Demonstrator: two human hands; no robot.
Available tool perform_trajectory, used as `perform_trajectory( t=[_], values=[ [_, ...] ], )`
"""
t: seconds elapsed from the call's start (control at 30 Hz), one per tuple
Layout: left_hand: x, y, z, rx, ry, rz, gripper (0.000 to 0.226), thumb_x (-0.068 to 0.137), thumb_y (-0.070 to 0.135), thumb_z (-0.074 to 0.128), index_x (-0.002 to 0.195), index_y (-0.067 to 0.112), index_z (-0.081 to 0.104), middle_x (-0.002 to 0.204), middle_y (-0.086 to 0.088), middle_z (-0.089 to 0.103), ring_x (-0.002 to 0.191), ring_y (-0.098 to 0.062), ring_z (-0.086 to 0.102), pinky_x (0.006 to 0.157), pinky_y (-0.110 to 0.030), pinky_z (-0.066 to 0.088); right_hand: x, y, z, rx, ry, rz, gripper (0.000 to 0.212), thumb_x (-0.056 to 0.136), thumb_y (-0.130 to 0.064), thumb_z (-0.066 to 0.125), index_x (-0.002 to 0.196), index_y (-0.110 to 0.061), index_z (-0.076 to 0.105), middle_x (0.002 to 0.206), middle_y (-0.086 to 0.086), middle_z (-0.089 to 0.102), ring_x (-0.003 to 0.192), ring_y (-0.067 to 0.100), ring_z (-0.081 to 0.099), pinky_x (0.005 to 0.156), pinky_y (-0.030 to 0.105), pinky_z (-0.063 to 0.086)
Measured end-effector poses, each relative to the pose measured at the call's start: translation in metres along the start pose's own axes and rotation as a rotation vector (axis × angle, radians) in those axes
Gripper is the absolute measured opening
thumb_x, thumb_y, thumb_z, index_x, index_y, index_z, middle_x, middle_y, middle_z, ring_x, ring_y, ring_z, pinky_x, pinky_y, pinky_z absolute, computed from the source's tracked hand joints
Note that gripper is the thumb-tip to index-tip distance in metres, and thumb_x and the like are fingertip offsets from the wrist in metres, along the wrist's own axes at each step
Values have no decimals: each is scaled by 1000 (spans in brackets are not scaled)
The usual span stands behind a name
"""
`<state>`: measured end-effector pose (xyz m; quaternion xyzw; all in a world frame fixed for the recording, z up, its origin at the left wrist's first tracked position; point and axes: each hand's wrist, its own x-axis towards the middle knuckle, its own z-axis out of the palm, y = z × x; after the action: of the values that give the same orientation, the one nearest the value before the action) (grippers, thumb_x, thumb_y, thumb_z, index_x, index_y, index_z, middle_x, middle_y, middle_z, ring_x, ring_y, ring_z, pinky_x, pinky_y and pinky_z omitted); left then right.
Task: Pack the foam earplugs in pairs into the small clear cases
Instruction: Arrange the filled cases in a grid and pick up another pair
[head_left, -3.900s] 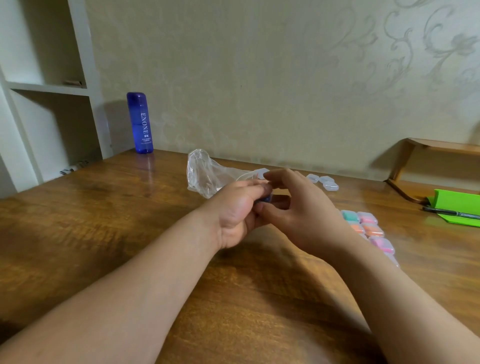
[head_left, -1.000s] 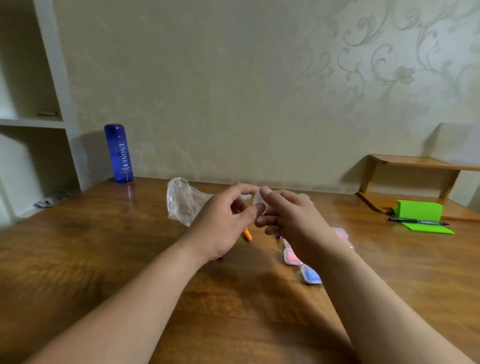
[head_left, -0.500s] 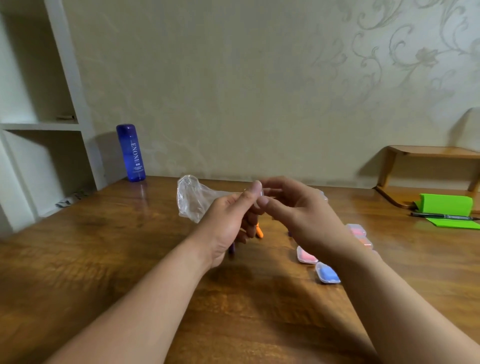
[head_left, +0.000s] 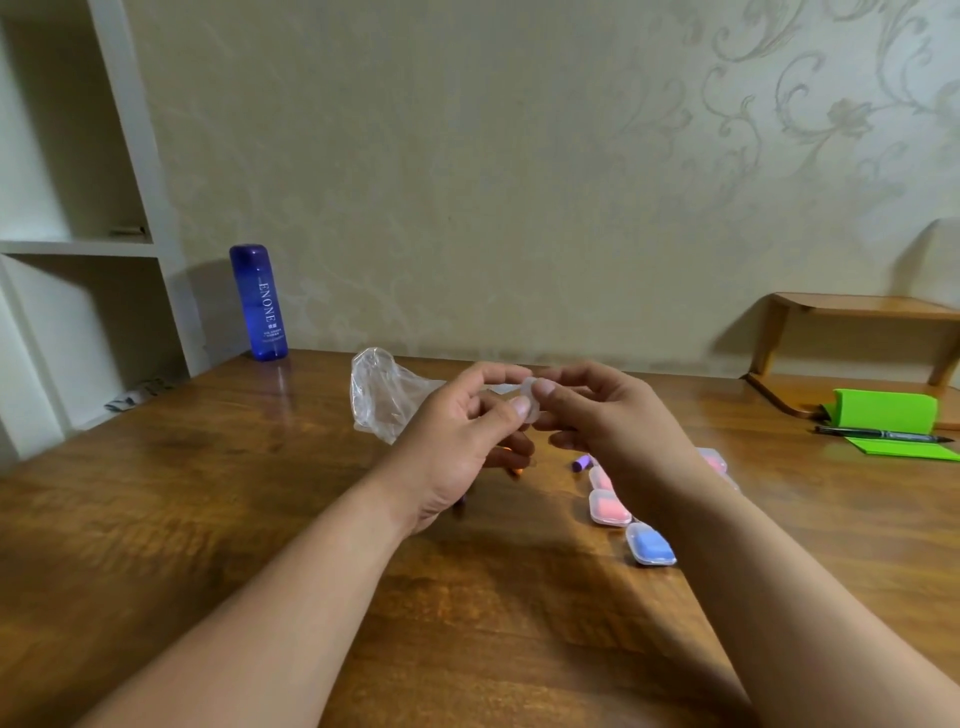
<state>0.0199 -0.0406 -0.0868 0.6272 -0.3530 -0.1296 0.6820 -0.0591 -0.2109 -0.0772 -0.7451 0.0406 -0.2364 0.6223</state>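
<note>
— What surrounds the hands?
— A wooden table (head_left: 208, 519) lies under them, and a crumpled plastic bag (head_left: 382, 395) sits just beyond the left hand (head_left: 457, 441).
— And the hands themselves?
— The left hand and the right hand (head_left: 618, 421) meet at the fingertips, both pinching one clear case (head_left: 531, 400) raised off the table.
— Anything smaller?
— A pink case (head_left: 609, 508) and a blue case (head_left: 649, 544) lie beside the right wrist. A purple earplug (head_left: 582, 462) lies under the right fingers, and an orange earplug (head_left: 515, 471) under the left.

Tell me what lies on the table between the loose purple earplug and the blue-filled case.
In the head view, a pink-filled case lies between the purple earplug and the blue-filled case, with a second pinkish case just beyond it.
</note>
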Motion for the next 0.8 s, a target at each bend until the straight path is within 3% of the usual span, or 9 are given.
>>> perform_trajectory(
  t=[0.17,0.4,0.5,0.6,0.8],
  values=[
    [-1,-1,-1,4,-57,-22,31,101,29,69,132,27,67,117,-21,75,97,-33,77,90,-49,65,2,3,0,3,10,27,18,96,-30,79,105,-14,76,95,6,80,93,22,77,78,38,56],
    [1,-3,-2,1,-41,-40,32,101,19,72,133,24,71,105,-27,70,90,-28,75,91,-52,65,-2,0,3,-101,0,47,22,96,-34,77,98,-12,73,87,5,79,89,21,76,73,36,56],
    [1,-3,-2,-49,-35,-69,26,103,14,70,128,20,74,107,-31,68,87,-29,73,84,-45,65,-6,-4,8,-201,43,-14,18,95,-32,75,95,-14,72,84,3,79,84,16,76,76,39,61],
    [1,-3,-1,-76,-21,-94,20,100,17,72,120,20,77,103,-21,69,81,-27,73,74,-36,64,-9,-8,12,-278,76,-36,14,91,-30,74,91,-16,71,80,1,78,73,10,71,68,35,55],
    [1,-3,-1,-133,6,-121,18,102,12,66,118,13,74,90,-16,71,74,-25,72,65,-32,64,-11,-10,13,-262,100,-24,7,91,-23,69,94,-16,70,78,3,78,70,10,72,64,31,52]
  ],
)
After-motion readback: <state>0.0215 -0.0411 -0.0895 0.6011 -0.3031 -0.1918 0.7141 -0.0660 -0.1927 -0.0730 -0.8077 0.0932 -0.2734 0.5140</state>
